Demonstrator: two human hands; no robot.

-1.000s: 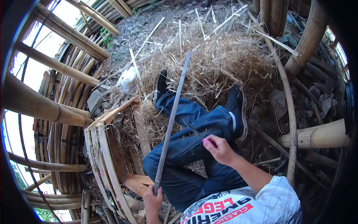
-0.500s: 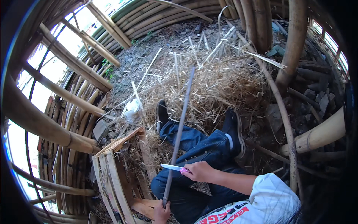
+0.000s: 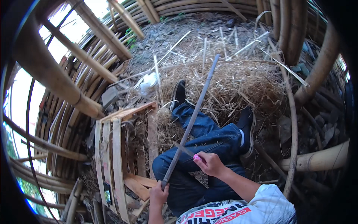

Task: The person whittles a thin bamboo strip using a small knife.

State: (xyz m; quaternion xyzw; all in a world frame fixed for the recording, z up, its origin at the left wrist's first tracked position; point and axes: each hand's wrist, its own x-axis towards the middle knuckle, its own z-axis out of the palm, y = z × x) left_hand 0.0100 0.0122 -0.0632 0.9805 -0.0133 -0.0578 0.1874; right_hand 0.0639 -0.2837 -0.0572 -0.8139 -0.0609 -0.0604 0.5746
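Observation:
A long greyish bamboo strip (image 3: 197, 108) slants up and away across my legs. My left hand (image 3: 159, 193) is closed round its lower end, beside my left knee. In my right hand (image 3: 210, 164) is a knife (image 3: 184, 149) with a pink handle, gripped in closed fingers. The blade lies across the strip above my knee and points to the left; whether it cuts into the strip I cannot tell. My legs in blue jeans (image 3: 220, 139) are bent beneath the strip, with dark shoes on my feet.
A wooden slatted crate (image 3: 118, 160) stands at my left. Beyond my feet lies a heap of pale shavings (image 3: 242, 82) with several loose strips. A white plastic bag (image 3: 149, 80) sits near my left foot. Bamboo poles (image 3: 317, 156) rise on both sides.
The knife has turned from nearly level to slanting, and my right hand has shifted a little right. My left hand still holds the strip's lower end. The view has swung left.

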